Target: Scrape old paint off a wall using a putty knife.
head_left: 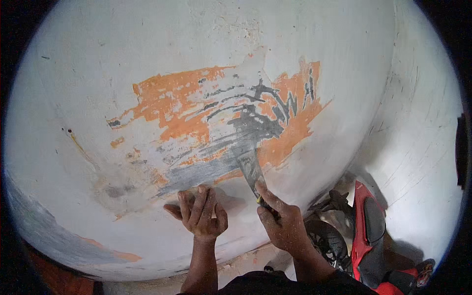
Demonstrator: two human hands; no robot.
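Observation:
A putty knife (pixel 250 166) is gripped in my right hand (pixel 282 221), with its wide metal blade against the wall (pixel 324 33) over a dark grey patch (pixel 256 123). White paint on this wall is broken by an area of orange paint (pixel 177 84) and grey streaks. Left of the knife, my left hand (pixel 201 212) is raised at the wall just under a bluish-grey band (pixel 202 173). Its fingers are apart, and no object shows in it. Whether its fingertips touch the wall cannot be told.
A red and black motorcycle (pixel 363 221) stands at the lower right, close to my right forearm and beside another white wall (pixel 420 147). A tiled floor (pixel 254 261) shows below the wall. Something reddish-brown (pixel 62 273) is at the lower left edge.

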